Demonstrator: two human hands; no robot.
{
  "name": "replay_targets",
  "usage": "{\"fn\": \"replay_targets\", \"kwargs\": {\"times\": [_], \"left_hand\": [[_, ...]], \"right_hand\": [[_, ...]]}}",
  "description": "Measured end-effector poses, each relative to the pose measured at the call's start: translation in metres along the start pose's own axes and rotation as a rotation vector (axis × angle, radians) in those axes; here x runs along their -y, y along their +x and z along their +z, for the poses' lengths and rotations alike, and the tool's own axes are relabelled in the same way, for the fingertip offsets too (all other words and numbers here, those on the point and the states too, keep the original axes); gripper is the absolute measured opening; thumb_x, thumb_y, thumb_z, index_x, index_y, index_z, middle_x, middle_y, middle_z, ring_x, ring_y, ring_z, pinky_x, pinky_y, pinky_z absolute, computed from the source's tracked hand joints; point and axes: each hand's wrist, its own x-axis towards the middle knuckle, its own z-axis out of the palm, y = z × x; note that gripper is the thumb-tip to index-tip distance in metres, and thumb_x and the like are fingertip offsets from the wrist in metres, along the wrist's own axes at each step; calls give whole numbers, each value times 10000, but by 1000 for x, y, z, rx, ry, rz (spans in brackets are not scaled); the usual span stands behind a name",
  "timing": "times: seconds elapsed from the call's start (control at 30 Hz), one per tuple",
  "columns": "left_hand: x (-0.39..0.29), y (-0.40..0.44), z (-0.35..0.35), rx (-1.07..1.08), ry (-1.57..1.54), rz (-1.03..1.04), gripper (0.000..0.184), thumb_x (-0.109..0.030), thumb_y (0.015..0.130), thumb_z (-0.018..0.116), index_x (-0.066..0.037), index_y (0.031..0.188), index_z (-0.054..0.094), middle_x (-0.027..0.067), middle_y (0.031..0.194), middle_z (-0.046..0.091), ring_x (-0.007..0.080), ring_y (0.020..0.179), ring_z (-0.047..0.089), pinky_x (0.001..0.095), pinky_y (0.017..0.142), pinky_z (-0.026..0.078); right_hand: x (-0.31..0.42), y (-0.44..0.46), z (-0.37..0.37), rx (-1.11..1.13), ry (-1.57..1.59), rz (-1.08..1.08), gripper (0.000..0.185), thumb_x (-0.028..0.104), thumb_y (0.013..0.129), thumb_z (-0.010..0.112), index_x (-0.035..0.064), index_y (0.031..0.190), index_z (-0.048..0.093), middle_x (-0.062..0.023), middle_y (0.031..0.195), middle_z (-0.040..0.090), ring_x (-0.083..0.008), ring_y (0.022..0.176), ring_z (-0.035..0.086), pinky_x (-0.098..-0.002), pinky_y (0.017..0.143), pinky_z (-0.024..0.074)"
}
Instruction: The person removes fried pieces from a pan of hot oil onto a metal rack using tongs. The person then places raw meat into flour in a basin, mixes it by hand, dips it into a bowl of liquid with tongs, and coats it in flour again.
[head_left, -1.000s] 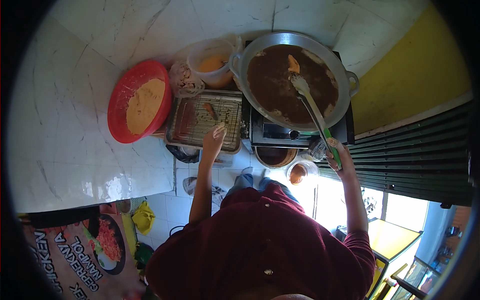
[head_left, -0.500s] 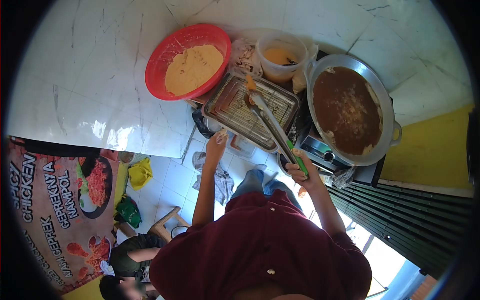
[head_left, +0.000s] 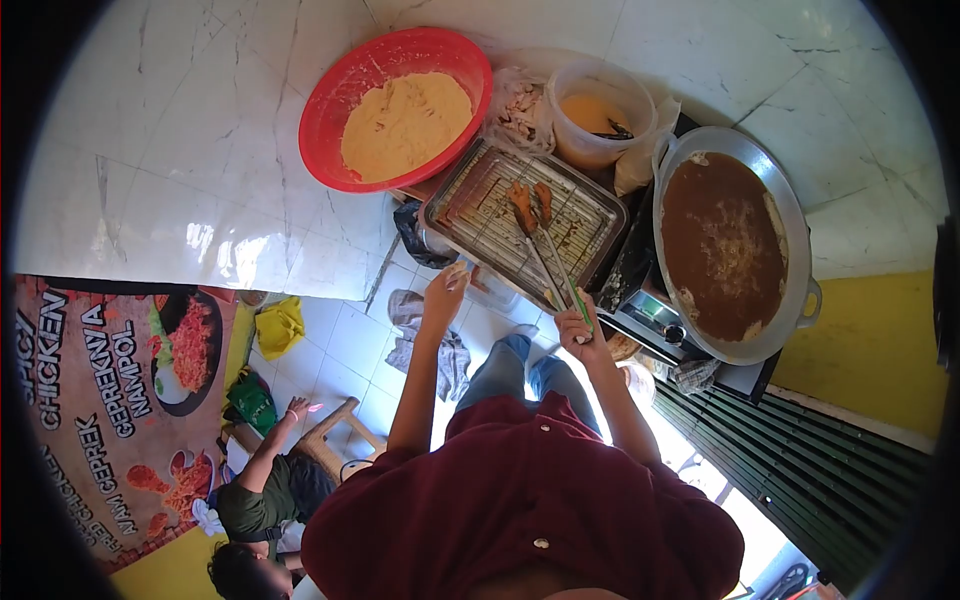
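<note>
My right hand [head_left: 576, 324] is wrapped around the green-edged handle of long metal tongs [head_left: 556, 262]. They reach over a metal tray with a wire rack [head_left: 462, 205], which holds brown crumbs. The ends of the tongs are slightly apart and brown-orange; I cannot tell whether food is on them or between them. My left hand [head_left: 446, 288] is raised by the near left edge of the tray, fingers curled together. Something pale shows at its fingertips, too small to name.
A red basin [head_left: 312, 130] of yellowish flour stands left of the tray. Behind are a plastic bag [head_left: 520, 108] and a tub [head_left: 562, 80] of orange liquid. At right a large pan [head_left: 668, 215] of bubbling brown oil sits on a stove. Another person [head_left: 262, 500] is lower left.
The tongs' ends have come down over the rack, and my right hand has moved slightly left. The view has shifted a little. The other person's arm is now stretched out.
</note>
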Motion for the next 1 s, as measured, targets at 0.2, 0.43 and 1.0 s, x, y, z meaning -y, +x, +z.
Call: {"fn": "replay_targets", "kwargs": {"times": [0.2, 0.43, 1.0], "left_hand": [[-16, 3, 6, 21, -37, -27, 343, -148, 849, 546, 61, 1117, 504, 144, 1029, 600, 183, 975, 572, 258, 839, 430], [-12, 9, 0, -45, 6, -25, 324, -129, 853, 526, 63, 1112, 514, 149, 1052, 591, 186, 979, 570, 261, 849, 427], [-94, -2, 94, 318, -52, 192, 330, -112, 873, 498, 67, 1149, 482, 144, 1094, 564, 178, 1034, 535, 258, 902, 398]], "right_hand": [[-18, -11, -17, -45, 99, -59, 473, 368, 803, 610, 19, 1090, 470, -20, 628, 405, -74, 393, 383, -195, 337, 305], [-58, -24, 6, -110, -22, -45, 326, 337, 870, 504, 26, 967, 490, -22, 628, 402, -64, 389, 358, -191, 327, 295], [-148, -244, 158, -579, -2049, -1336, 321, 141, 753, 671, -63, 987, 589, -30, 580, 540, -94, 476, 541, -213, 433, 420]]}}
